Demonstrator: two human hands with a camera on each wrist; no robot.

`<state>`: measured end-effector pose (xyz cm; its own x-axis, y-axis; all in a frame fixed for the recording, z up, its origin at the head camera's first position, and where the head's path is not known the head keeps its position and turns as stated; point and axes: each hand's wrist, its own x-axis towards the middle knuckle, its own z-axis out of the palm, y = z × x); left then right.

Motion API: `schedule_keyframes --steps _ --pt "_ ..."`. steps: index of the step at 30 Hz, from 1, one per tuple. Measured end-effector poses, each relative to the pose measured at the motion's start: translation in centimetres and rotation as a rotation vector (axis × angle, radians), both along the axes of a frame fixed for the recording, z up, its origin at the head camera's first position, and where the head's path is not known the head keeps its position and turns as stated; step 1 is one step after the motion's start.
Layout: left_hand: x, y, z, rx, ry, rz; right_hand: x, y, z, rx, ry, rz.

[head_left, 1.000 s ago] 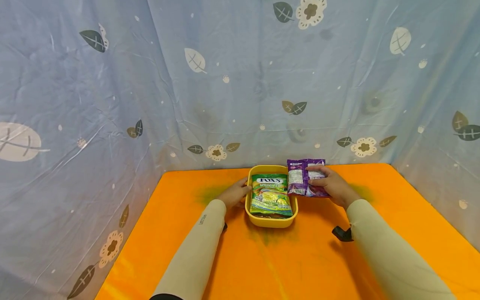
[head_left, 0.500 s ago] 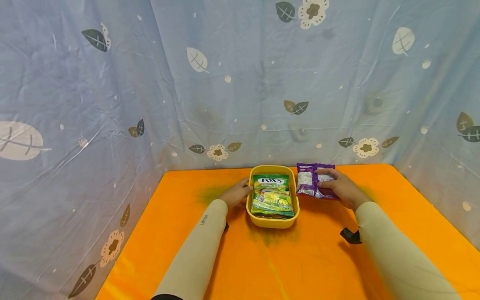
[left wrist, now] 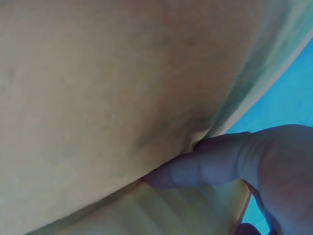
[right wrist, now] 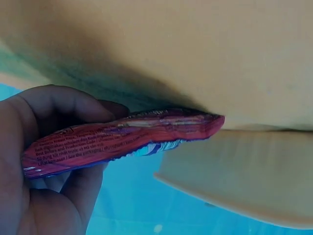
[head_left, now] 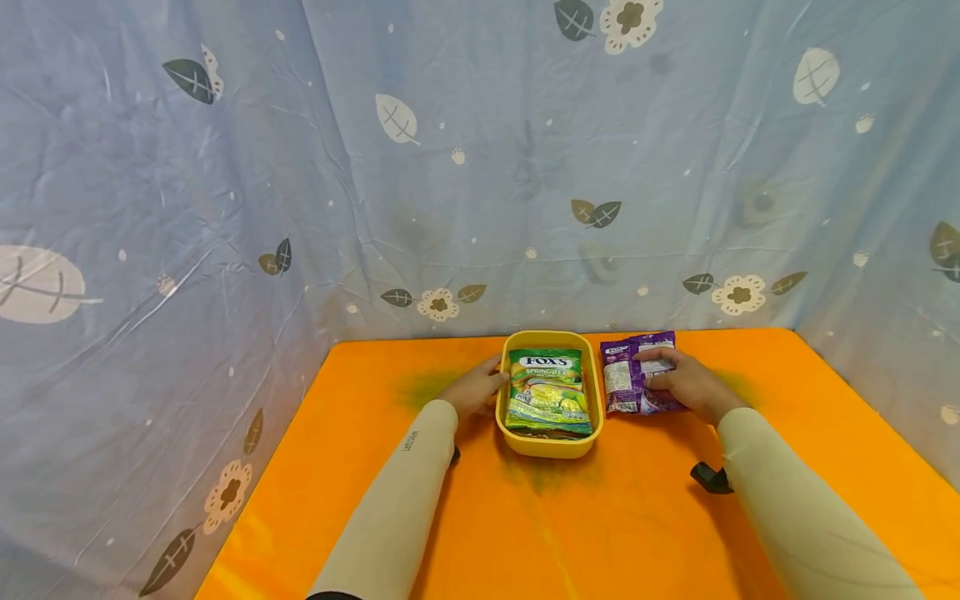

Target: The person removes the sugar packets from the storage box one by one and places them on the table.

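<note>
Left hand at yellow tub; right hand pinching purple packet

Far left, blue leaf-and-flower curtain [head_left: 247, 150] is hanging, also running behind and to the right of the orange tabletop [head_left: 315, 450].

Pale left sleeve [head_left: 397, 508] is reaching in from the near edge. Left hand [head_left: 474, 389] is holding the side of the yellow tub [head_left: 549, 447]: one digit is overlapping the left rim and, per the left wrist view, a finger is lying along the outer wall.

Centre: tub is standing upright on the tabletop. Inside, a green FOX'S Spring Tea packet [head_left: 549, 393] is lying face up, lettering turned toward the viewer; darker wrapping is showing beneath its near edge.

Just right of the tub, outside it, a purple printed packet [head_left: 619, 383] is showing its back panel and barcode. Right hand [head_left: 693, 385] is grasping its right part, thumb on one side and fingers on the other; the right wrist view is showing its red printed edge. Cannot tell whether the packet is touching the tabletop.

Far right, pale right sleeve [head_left: 806, 508] is reaching in, a black curved piece [head_left: 708, 478] showing beside it.
</note>
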<state>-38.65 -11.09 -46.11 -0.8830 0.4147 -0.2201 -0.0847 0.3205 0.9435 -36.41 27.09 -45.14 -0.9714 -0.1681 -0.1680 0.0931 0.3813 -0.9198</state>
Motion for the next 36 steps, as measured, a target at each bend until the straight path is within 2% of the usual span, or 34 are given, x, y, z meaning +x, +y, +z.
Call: schedule_keyframes --steps 7,15,25,31,36 --pt "-0.2 0.0 -0.1 -0.030 0.009 0.008 -0.6 -0.1 -0.4 0.142 0.001 0.005" --pt "-0.1 0.1 0.0 -0.023 0.005 0.014 -1.3 -0.6 -0.3 0.131 0.022 0.006" --pt "0.1 0.2 0.2 -0.023 0.016 -0.003 -1.9 -0.5 -0.1 0.266 0.111 -0.015" --pt "0.0 0.2 0.2 -0.001 0.008 0.003 -2.0 -0.1 -0.2 0.286 0.056 -0.027" --pt "-0.1 0.2 0.0 -0.009 0.005 0.010 -2.0 0.2 -0.5 0.300 0.048 -0.045"
